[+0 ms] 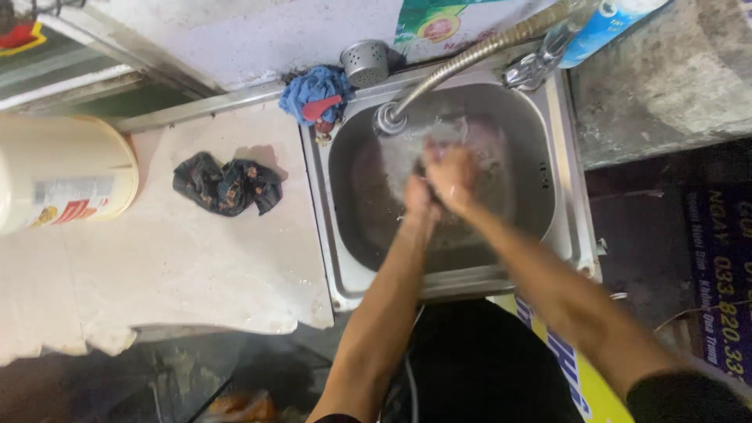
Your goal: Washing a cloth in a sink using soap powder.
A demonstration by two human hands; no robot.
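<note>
Both my hands are together inside a steel sink [565,188], under water that runs from a flexible metal faucet hose [470,59]. My left hand [418,196] and my right hand [452,176] press against each other over something dark between them; motion blur hides what it is. A pinkish, blurred mass [489,141] lies in the basin just behind the hands. The spray head [389,117] hangs right above and to the left of my hands.
A dark crumpled cloth [225,184] lies on the pale counter [157,266] left of the sink. A blue rag [317,92] and a perforated metal cup [366,63] sit at the sink's back corner. A large cream bucket [63,172] stands at far left.
</note>
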